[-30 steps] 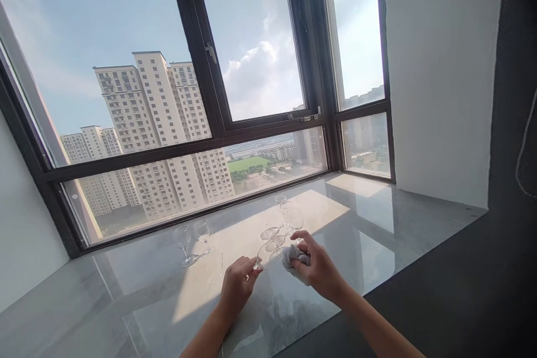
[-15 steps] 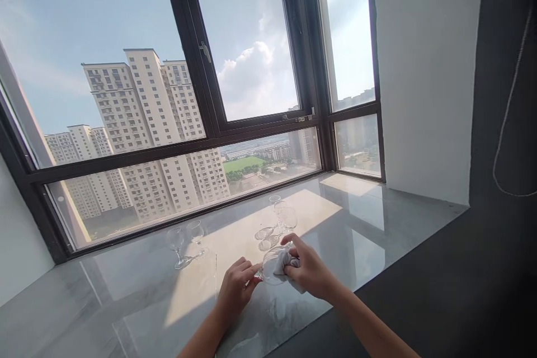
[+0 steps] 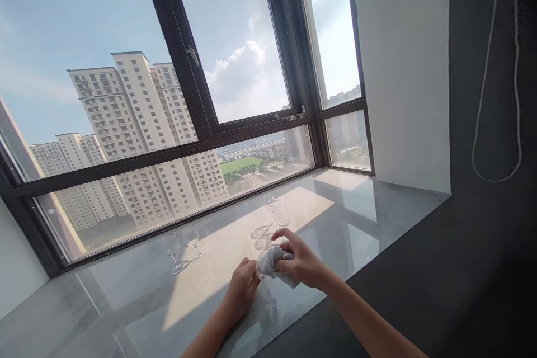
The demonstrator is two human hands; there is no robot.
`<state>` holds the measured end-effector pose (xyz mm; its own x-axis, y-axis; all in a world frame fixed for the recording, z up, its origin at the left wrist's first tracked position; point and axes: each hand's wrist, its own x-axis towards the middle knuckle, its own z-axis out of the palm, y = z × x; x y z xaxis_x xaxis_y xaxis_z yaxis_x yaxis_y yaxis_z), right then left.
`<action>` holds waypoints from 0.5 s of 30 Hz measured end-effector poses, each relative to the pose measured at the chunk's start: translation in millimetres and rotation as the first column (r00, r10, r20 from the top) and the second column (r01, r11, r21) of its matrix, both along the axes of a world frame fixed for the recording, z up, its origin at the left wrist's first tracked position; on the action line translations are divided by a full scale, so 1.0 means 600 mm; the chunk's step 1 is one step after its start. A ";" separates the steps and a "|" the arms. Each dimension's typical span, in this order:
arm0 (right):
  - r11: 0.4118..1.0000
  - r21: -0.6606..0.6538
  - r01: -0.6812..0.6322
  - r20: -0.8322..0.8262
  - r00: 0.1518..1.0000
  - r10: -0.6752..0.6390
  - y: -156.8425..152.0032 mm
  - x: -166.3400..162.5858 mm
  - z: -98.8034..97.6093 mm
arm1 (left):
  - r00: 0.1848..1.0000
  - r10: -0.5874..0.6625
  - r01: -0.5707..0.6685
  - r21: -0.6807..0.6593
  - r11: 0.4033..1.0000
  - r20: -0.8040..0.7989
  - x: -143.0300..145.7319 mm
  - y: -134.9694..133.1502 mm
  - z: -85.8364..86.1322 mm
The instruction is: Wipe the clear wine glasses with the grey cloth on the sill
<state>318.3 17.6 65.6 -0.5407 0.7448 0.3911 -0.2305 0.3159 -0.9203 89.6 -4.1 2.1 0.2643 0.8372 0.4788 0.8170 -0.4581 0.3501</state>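
My left hand (image 3: 244, 286) is closed on a clear glass (image 3: 259, 272) just above the windowsill. Most of that glass is hidden by my fingers and by a light grey cloth (image 3: 268, 261). Gripped in my right hand (image 3: 300, 262), the cloth lies against the glass, with a loose end hanging below my fingers. Beyond my hands, several clear stemmed glasses (image 3: 272, 208) are grouped in the sunlit patch. Two more stemmed glasses stand to the left, a nearer one (image 3: 173, 246) and another (image 3: 193, 238) beside it.
The glossy grey windowsill (image 3: 138, 305) runs along a dark window frame (image 3: 126, 170). On the right it ends at a white wall (image 3: 405, 78). A looped cord (image 3: 474, 140) hangs against the dark area at far right. Tall buildings show through the panes.
My right hand has moved the cloth left, so it now covers most of the glass that showed between my hands. My left hand keeps its hold. The view has shifted slightly right.
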 end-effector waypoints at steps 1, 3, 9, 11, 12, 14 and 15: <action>0.999 -0.035 -0.013 -0.053 0.999 0.011 0.000 -0.001 0.002 | 0.999 -0.015 0.015 -0.005 1.000 0.029 0.001 0.004 -0.001; 0.996 -0.088 0.006 -0.150 0.988 -0.019 0.001 -0.003 0.003 | 0.995 -0.039 0.040 -0.006 0.999 0.096 0.002 0.011 -0.003; 0.961 -0.159 0.228 -0.272 0.925 -0.265 0.018 -0.003 -0.002 | 0.976 0.025 -0.021 -0.024 0.999 0.217 -0.008 0.029 -0.011; 0.928 -0.161 0.336 -0.305 0.877 -0.371 0.028 0.004 -0.004 | 0.977 0.085 -0.078 -0.045 0.996 0.195 -0.014 0.037 -0.016; 0.901 -0.160 0.404 -0.314 0.844 -0.435 0.033 0.009 -0.006 | 0.977 0.107 -0.098 -0.057 0.994 0.185 -0.017 0.042 -0.018; 0.819 -0.156 0.551 -0.308 0.761 -0.571 0.046 0.019 -0.012 | 0.977 0.134 -0.123 -0.079 0.989 0.167 -0.023 0.056 -0.022; 0.772 -0.153 0.616 -0.299 0.716 -0.631 0.052 0.024 -0.017 | 0.977 0.146 -0.135 -0.085 0.987 0.154 -0.025 0.064 -0.023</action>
